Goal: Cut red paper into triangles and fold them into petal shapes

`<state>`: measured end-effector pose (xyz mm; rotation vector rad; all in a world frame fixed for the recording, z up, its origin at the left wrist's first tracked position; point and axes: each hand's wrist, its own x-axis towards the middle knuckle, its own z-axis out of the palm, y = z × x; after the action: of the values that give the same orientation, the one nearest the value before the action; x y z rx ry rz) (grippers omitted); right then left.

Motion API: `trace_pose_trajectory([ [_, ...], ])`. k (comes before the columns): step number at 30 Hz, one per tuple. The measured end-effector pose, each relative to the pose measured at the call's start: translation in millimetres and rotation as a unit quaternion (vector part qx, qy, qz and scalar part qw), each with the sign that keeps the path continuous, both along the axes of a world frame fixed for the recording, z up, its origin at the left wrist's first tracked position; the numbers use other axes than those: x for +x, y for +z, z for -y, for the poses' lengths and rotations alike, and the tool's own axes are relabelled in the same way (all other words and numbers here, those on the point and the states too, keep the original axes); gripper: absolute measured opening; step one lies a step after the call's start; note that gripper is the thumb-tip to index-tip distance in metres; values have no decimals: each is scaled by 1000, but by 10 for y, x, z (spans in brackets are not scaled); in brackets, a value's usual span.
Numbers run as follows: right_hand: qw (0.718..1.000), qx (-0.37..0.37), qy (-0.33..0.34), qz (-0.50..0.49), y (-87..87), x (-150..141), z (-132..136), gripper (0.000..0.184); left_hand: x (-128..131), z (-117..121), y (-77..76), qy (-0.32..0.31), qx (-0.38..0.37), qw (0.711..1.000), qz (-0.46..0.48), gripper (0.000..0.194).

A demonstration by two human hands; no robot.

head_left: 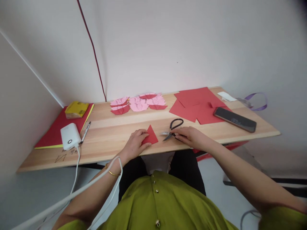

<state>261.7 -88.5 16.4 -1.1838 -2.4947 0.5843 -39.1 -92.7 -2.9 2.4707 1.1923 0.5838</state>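
Observation:
My left hand [135,142] rests on the wooden table [115,127], its fingers curled onto a folded red paper triangle [150,135] near the front edge. Just to the right, my right hand [189,135] lies fingers together on the lower handle of the black scissors [173,128], which lie flat on the table, blades slightly apart and pointing left toward the triangle.
Pink and red cut paper pieces [137,103] lie at the back centre. Red paper sheets [196,103] and a dark phone [235,119] are at the right. At the left sit a white power bank [69,136] with cable, a pen [85,132], a yellow box [76,109] on red card.

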Motion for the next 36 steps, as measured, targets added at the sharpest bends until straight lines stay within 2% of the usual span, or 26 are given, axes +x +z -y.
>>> trace_pose_trajectory([
  [6, 999, 26, 42, 11, -26, -83, -172, 34, -12, -13, 1, -4, 3, 1000, 5, 34],
  [14, 997, 22, 73, 15, 1, -142, -204, 33, -24, -20, -35, -17, 17, 1000, -1, 34],
  [21, 998, 33, 45, 14, -40, -128, -291, 34, -16, -7, -21, -13, 13, 1000, -4, 35],
  [28, 996, 18, 85, 4, -69, -114, -322, 33, -20, -17, -50, -20, 31, 999, -5, 34],
  [36, 996, 21, 87, -2, -53, -110, -294, 34, -27, -25, -33, -17, 20, 1000, -15, 36],
])
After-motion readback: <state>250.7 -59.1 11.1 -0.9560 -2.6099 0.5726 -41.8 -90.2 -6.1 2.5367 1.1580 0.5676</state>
